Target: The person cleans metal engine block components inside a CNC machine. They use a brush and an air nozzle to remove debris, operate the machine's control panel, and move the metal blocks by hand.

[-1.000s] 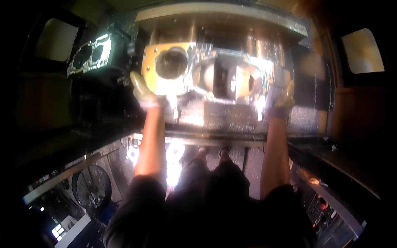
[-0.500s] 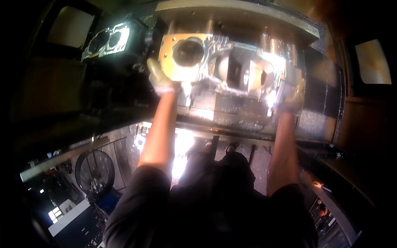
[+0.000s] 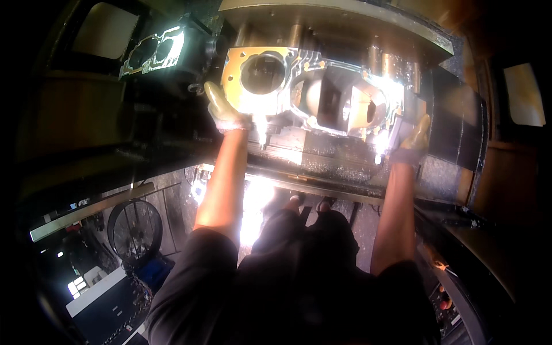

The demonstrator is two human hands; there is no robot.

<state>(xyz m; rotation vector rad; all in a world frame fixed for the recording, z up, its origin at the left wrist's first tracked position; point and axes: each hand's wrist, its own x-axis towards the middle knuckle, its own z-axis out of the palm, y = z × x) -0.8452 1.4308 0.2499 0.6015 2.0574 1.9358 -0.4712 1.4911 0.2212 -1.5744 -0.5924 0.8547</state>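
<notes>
A machined metal casting (image 3: 233, 86) with large round bores lies across the machine's work area in front of me. Its flat left face glows yellow-white under the light, and its right part has a wide opening with a smooth interior. My left hand (image 3: 223, 112), in a pale glove, holds the casting's lower left corner, thumb up and the other fingers hidden. At the opposite end my right hand (image 3: 415, 141), gloved too, grips the lower right side with its thumb raised. Its fingers are mostly out of sight behind the casting's edge.
A second bored casting (image 3: 172, 54) stands in shadow at the far left. Behind my casting runs a thick metal beam (image 3: 345, 20) with cylindrical posts below it. At lower left is a round black fan (image 3: 135, 230); a control panel (image 3: 445, 305) sits at lower right.
The view has turned slightly and become sharper. Both hands stay at the two ends of the casting, with no clear movement of it.
</notes>
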